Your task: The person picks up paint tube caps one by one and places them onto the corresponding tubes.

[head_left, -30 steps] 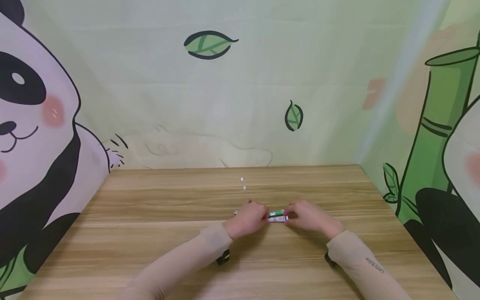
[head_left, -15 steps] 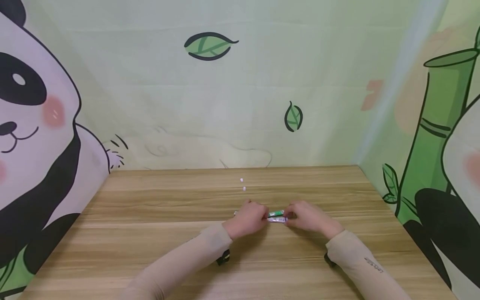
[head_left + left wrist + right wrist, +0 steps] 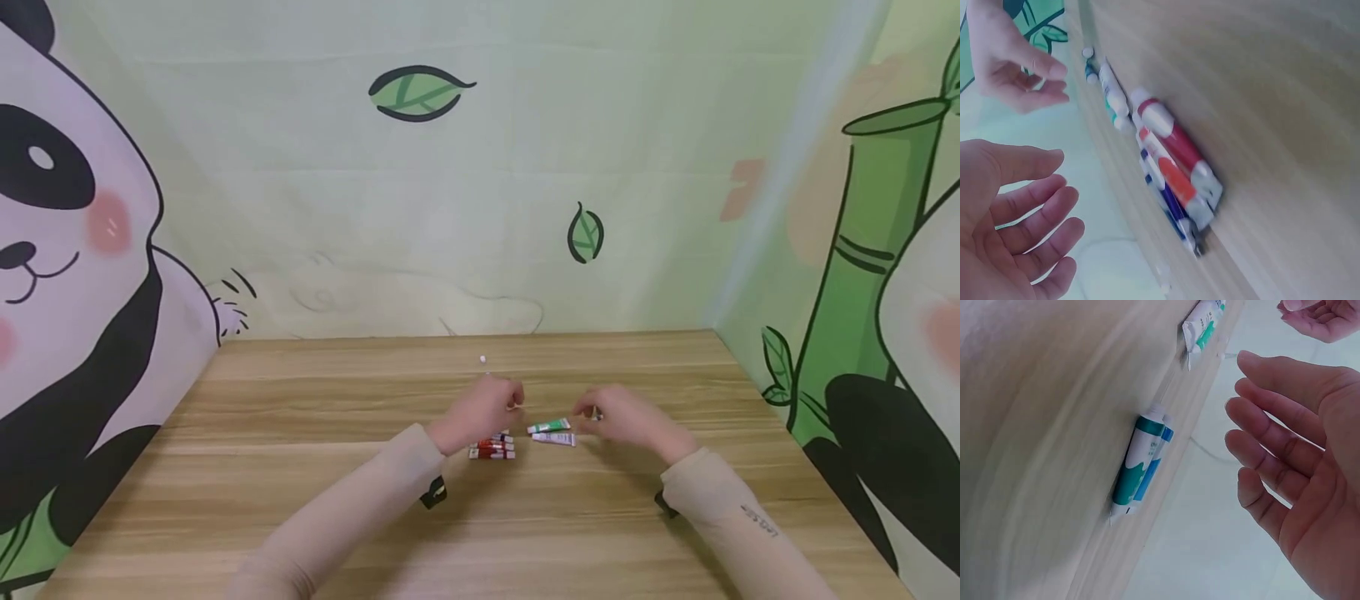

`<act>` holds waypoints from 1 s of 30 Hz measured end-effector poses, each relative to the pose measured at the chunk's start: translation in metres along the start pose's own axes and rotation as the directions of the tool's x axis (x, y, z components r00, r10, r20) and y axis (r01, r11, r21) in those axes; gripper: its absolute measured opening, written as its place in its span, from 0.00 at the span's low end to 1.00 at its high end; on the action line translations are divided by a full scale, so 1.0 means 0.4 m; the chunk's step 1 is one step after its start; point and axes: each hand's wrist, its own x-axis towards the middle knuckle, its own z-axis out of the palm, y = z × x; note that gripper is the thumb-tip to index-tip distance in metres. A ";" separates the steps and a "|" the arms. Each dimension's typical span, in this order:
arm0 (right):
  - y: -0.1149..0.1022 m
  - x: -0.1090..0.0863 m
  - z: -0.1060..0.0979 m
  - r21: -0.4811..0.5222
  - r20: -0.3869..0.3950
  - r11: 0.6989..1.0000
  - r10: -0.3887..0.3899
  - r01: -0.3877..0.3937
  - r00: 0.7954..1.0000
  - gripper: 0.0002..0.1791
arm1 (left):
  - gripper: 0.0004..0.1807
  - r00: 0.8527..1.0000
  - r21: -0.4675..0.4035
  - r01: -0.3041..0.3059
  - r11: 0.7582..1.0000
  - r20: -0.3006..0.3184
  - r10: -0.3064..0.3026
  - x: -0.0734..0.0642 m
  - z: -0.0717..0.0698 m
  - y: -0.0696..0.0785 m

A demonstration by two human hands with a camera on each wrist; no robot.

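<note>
Both hands are off the table with nothing in them. In the head view my left hand (image 3: pixel 483 408) is over a row of small paint tubes. The left wrist view shows these as a red tube (image 3: pixel 1179 144), an orange tube (image 3: pixel 1175 178) and bluish ones beside them, lying side by side. A green tube (image 3: pixel 550 426) and a white-and-lilac tube (image 3: pixel 553 439) lie between the hands. My right hand (image 3: pixel 1304 437), fingers loosely bent, hovers near a teal tube (image 3: pixel 1135 462) and a blue tube (image 3: pixel 1155 464), which it mostly hides in the head view.
A tiny white piece (image 3: pixel 483 359) lies farther back on the wooden table (image 3: pixel 337 500); a second one is nearly hidden behind the left hand. A printed cloth backdrop (image 3: pixel 480 183) stands along the table's back and sides.
Both hands have let go of the green and white-and-lilac tubes and lifted away. The left hand has moved left and back, uncovering the red tubes; the right hand has risen slightly.
</note>
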 end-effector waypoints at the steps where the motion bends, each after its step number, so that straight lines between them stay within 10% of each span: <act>1: 0.003 0.000 -0.001 0.002 0.005 1.000 -0.001 0.001 1.000 0.10 | 0.09 1.000 -0.008 0.010 1.000 -0.002 -0.011 -0.001 -0.003 -0.005; 30: 0.102 -0.063 -0.046 -0.030 -0.031 0.992 0.122 -0.123 0.992 0.11 | 0.06 0.971 0.005 0.220 0.976 -0.099 -0.218 -0.094 -0.075 -0.168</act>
